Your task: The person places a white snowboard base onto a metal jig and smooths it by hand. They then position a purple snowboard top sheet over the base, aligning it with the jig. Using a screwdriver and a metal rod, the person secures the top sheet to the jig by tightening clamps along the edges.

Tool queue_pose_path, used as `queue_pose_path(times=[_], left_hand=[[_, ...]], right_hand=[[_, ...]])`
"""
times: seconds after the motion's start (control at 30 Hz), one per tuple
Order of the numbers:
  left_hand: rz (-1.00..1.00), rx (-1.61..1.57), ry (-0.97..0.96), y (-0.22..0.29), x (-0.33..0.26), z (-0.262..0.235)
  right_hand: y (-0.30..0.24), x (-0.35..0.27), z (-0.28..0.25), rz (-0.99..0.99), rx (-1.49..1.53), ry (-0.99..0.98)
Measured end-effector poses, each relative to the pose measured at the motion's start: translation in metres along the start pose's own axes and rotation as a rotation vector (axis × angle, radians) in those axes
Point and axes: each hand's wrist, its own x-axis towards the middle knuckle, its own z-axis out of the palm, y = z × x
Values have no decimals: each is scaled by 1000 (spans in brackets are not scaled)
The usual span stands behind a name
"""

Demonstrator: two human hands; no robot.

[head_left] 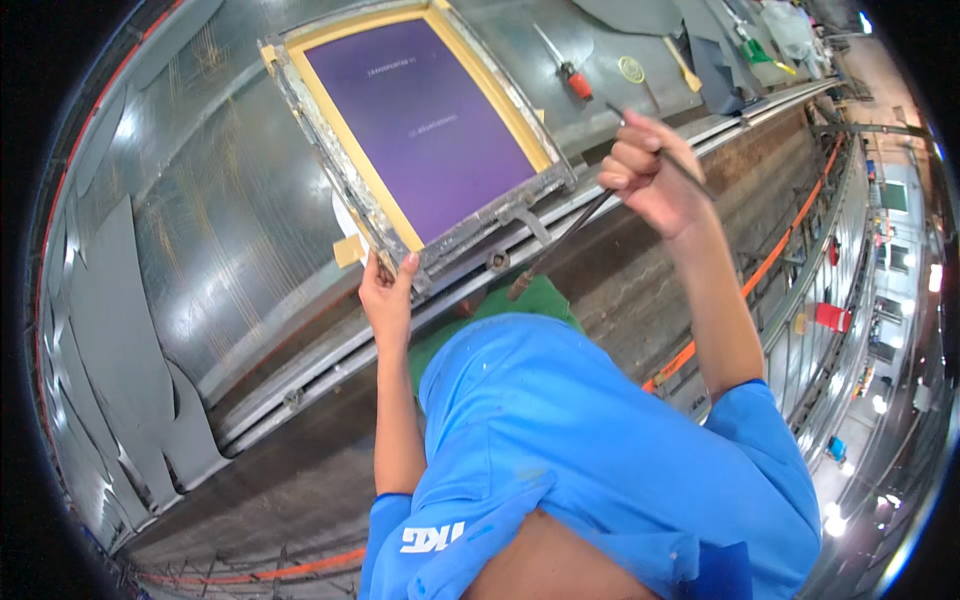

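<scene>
A screen-printing frame (500, 212) lies tilted in front of me, with a purple mesh (425, 130) edged in yellow tape. Its border is worn and crusted grey. My left hand (388, 290) is closed on its near left corner, thumb uppermost. Raised to the right of the frame, my right hand (650, 175) is in a fist around a thin dark rod (690, 177). A second thin dark length (575, 232) runs from the fist down to a brownish end; whether the two are one piece I cannot tell.
A metal rail (330, 375) runs along the table's near edge. On the grey metal table (230, 190) lie a red-handled screwdriver (575, 80), a yellow tape roll (631, 69), a wooden-handled tool (684, 65) and a green-handled tool (752, 48). Grey sheets (145, 350) lie at left.
</scene>
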Motion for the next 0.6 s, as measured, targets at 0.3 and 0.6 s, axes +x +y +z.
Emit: queue_pose_path(times=[0.3,0.6], left_hand=[[-117,224,36,-71,35,-31],[342,1194,564,-39,81,-32]], right_hand=[[-37,138,-13,-317,-1859,100],[-10,304,-87,-48,-2396,178]])
